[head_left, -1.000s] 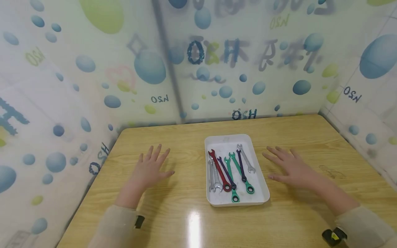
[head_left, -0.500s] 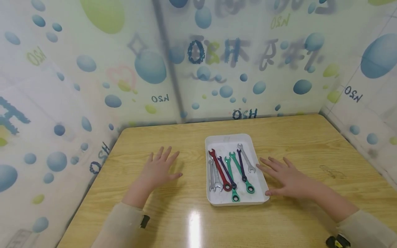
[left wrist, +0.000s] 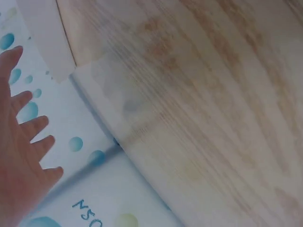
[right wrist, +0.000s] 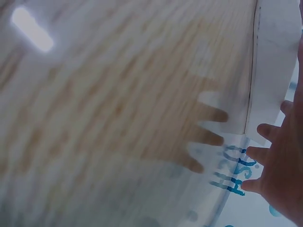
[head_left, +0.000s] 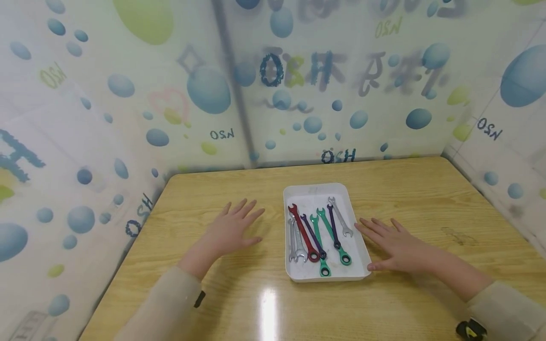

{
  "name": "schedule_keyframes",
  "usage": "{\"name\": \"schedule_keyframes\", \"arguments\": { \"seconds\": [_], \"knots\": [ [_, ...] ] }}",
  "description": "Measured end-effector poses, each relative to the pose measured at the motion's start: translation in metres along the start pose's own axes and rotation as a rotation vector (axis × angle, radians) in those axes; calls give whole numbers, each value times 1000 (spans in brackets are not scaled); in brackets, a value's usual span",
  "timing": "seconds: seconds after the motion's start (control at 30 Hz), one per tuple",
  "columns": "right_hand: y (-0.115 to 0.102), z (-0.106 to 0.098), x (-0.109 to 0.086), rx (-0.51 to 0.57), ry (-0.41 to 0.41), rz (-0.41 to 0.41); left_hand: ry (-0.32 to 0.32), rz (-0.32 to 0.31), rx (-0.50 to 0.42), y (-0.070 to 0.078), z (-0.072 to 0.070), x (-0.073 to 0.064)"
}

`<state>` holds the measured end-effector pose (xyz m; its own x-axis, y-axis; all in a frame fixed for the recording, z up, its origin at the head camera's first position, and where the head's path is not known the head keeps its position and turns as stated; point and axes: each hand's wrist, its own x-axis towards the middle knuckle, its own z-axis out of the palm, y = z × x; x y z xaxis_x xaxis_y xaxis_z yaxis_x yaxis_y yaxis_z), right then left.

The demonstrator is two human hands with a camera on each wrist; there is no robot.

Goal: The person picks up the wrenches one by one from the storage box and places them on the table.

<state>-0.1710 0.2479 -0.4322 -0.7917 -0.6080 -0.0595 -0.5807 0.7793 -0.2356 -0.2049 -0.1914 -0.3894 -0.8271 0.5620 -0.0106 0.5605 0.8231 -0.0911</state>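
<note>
A white tray (head_left: 317,279) on the table holds several wrenches. Among them are a red wrench (head_left: 304,232), a purple wrench (head_left: 313,236) left of centre, another purple one further right, two green ratchet wrenches and several silver ones, such as the silver wrench (head_left: 340,218) at the far right. My right hand (head_left: 396,248), fingers spread, is at the tray's right side, its fingertips at the rim; whether they touch cannot be told. To the tray's left, my left hand (head_left: 232,228) hovers with spread fingers and holds nothing. Both wrist views show the hands' fingers extended beside the tray's white wall (right wrist: 272,61).
The wooden table (head_left: 213,189) ends at a rear wall covered with a bubble-printed sheet (head_left: 298,118). Side walls with the same print stand at left and right. A bright glare streak (head_left: 268,312) lies on the near tabletop.
My left hand has moved right, closer to the tray. The right hand has come leftward to the tray's right rim, then stayed nearly still. The tray and wrenches keep their places.
</note>
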Motion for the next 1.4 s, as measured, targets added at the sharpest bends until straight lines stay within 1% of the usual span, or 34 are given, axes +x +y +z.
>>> {"name": "schedule_keyframes", "arguments": {
  "seconds": [0.1, 0.3, 0.43, 0.57, 0.67, 0.77, 0.9, 1.03, 1.2, 1.4],
  "knots": [
    [0, 0, 0, -1, -8, -4, 23, 65, 39, 2, -3, 6],
    [-2, -1, -1, 17, -12, -18, 67, 190, 86, 7, -11, 15],
    [-3, -2, -2, 22, -13, -21, 92, 285, 146, 13, -17, 25],
    [-3, -1, -3, 26, -19, -17, 94, 368, 213, 23, -22, 37],
    [-3, -1, -4, 32, -22, -13, 75, 404, 230, 31, -25, 45],
    [-3, -2, -5, 41, -24, -8, 38, 404, 236, 40, -27, 53],
    [-4, -2, -5, 55, -26, -1, -9, 368, 239, 49, -25, 62],
    [-4, -2, -4, 70, -33, 6, -33, 345, 216, 55, -22, 69],
    [-2, 1, -3, 75, -36, 17, -70, 346, 188, 59, -17, 80],
    [-2, 0, -4, 83, -27, 10, -111, 364, 146, 63, -12, 93]
  ]
}}
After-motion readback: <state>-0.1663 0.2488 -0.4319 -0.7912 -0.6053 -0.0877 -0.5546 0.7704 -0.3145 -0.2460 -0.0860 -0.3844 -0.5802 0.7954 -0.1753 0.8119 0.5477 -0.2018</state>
